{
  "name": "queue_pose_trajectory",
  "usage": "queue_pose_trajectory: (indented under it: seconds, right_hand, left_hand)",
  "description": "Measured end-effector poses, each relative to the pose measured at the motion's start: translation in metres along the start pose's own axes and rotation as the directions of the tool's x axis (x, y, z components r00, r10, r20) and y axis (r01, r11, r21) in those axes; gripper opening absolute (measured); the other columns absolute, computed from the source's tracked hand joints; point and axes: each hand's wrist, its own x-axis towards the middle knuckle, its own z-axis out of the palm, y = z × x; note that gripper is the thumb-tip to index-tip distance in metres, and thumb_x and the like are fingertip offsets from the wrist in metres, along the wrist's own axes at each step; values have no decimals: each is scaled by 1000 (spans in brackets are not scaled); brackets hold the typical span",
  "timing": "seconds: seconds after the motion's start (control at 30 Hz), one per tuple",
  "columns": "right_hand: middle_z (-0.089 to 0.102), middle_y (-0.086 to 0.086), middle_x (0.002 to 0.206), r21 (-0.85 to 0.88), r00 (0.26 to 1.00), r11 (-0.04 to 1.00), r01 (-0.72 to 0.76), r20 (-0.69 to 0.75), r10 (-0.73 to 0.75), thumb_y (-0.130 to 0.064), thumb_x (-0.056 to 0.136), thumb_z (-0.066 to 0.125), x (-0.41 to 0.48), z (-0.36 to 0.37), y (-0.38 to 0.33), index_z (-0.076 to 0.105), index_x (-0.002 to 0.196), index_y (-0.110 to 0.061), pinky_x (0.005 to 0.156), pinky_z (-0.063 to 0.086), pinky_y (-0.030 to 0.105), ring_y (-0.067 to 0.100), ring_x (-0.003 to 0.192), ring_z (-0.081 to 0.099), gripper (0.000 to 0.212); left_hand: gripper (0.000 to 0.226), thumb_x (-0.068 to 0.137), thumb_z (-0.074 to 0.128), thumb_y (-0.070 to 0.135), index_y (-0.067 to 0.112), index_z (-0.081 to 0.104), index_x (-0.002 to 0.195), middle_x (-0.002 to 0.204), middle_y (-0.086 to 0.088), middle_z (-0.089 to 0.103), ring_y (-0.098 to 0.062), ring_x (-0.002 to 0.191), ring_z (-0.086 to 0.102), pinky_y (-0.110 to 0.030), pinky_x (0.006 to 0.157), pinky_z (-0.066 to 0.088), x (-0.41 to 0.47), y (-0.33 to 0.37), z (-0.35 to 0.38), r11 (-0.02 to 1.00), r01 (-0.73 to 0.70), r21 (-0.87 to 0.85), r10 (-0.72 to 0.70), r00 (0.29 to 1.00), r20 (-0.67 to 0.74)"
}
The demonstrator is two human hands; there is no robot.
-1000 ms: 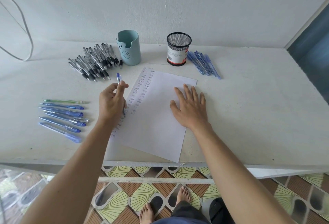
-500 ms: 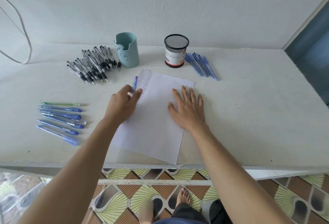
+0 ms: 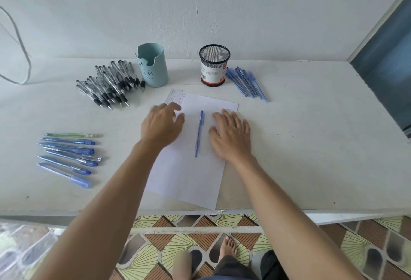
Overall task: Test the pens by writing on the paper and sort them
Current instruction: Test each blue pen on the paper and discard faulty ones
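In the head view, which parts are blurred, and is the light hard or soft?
Head view: the left hand is smeared by motion at its fingers; the right hand and the blue pen lying on the paper are sharp; the light is soft, with only faint shadows beside the row of pens at left.

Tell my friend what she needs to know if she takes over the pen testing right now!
Left hand: open, holding nothing, over the left side of the paper.
Right hand: open, flat on the paper.
One blue pen lies loose on the paper between the hands. The black pens are piled left of the teal cup. More blue pens lie right of the mesh cup. A row of mostly blue pens lies at the left of the table.
Done: test scribbles in the paper's top left corner.
Left: probably sort the blue pen, then keep testing. Which pile is untested does not show.
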Motion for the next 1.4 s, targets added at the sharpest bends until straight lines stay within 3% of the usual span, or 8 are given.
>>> queue_pose_trajectory:
  seconds: [0.17,0.33,0.43,0.57,0.7,1.07,1.23,1.4]
  right_hand:
    - [21,0,163,54,995,994,-95,29,94,-71,85,49,4,-3,-16,50,119,-18,120,-1,51,22,153,5,63]
    - [13,1,165,-25,984,992,-125,123,127,-69,81,59,8,-6,-28,55,126,-23,118,-3,59,28,153,0,65]
    - [34,-7,158,2,990,991,-134,35,134,-48,88,57,9,-9,-24,68,104,-31,114,14,53,23,148,20,26]
    - [68,-9,108,-6,974,992,-128,-191,124,-42,92,56,5,-18,-10,65,98,-28,81,25,38,22,112,55,18]
    - [76,-6,95,252,907,956,-147,-353,232,-34,94,58,25,-39,9,70,96,-23,83,41,36,26,93,66,16]
    - [72,19,110,430,798,873,-230,-430,423,-1,89,48,130,-69,71,73,107,-1,86,45,35,37,106,62,31]
    - [47,14,76,319,812,894,-315,-397,428,-5,90,45,142,-62,81,48,67,-8,63,31,33,31,78,44,23]
    - [61,15,113,199,846,900,-389,-310,434,-23,94,46,143,-61,74,69,89,-15,89,41,39,37,111,49,25]
  left_hand:
    - [62,101,16,62,39,8,159,169,0,-7,-27,153,-19,-54,120,-9,4,-30,13,972,19,234,-58,985,160]
    - [64,100,13,64,40,7,159,169,4,0,-25,155,-4,-52,122,-3,3,-32,16,965,11,263,-51,988,146]
    - [63,100,14,64,41,10,158,169,4,3,-25,155,-1,-51,122,-1,3,-33,16,965,9,261,-44,990,131]
    - [62,100,15,64,42,10,158,169,4,3,-25,155,0,-52,122,-1,3,-34,16,968,4,250,-38,991,131]
    - [60,100,16,63,43,12,156,168,3,6,-25,155,1,-52,122,1,2,-33,15,969,2,246,-33,992,122]
    - [60,100,17,62,43,11,156,168,3,5,-24,155,0,-51,122,1,2,-33,17,970,4,243,-31,994,107]
    - [62,99,16,64,43,9,157,169,4,4,-23,155,-1,-50,123,1,3,-35,19,967,8,256,-37,994,107]
    - [61,99,15,64,44,9,156,169,3,4,-23,155,0,-50,123,1,3,-35,18,967,8,254,-36,994,106]
